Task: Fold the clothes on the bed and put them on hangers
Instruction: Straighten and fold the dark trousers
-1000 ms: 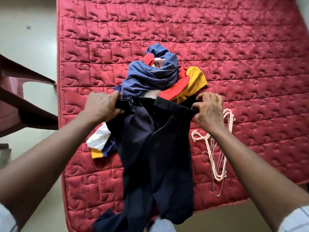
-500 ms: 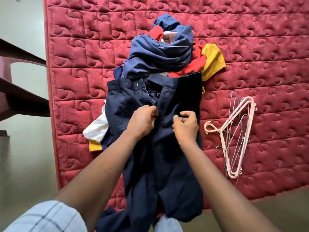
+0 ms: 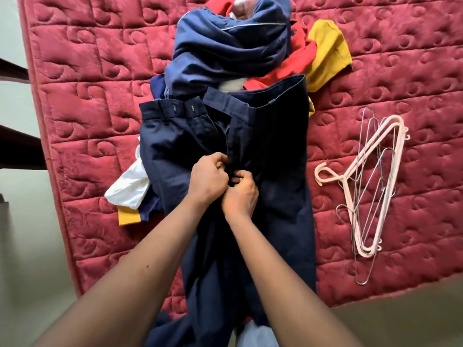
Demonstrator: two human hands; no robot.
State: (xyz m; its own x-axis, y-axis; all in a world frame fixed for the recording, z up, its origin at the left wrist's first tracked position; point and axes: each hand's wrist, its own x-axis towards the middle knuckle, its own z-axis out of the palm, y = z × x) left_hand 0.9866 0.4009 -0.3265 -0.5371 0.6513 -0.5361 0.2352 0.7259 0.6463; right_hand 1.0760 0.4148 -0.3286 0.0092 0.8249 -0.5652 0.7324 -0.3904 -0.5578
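Observation:
Dark navy trousers (image 3: 275, 196) lie lengthwise on the red quilted mattress (image 3: 87, 96), waistband away from me and fly open, legs hanging over the near edge. My left hand (image 3: 209, 181) and my right hand (image 3: 241, 194) meet at the bottom of the fly, fingers curled and pinching the trouser fabric. Behind the waistband sits a heap of clothes: a blue jacket (image 3: 225, 43), a red garment (image 3: 300, 53) and a yellow one (image 3: 325, 48). A white and yellow garment (image 3: 127, 194) sticks out from under the trousers on the left.
A bundle of hangers (image 3: 370, 186), pink plastic and thin wire, lies on the mattress to the right of the trousers. A dark brown chair (image 3: 15, 146) stands on the floor at the left, beside the mattress edge. Pale floor runs along the left and near sides.
My hands left the waistband corners and came together at the fly, then moved closer until they touch. The trousers now lie flat on the mattress. The camera moved nearer.

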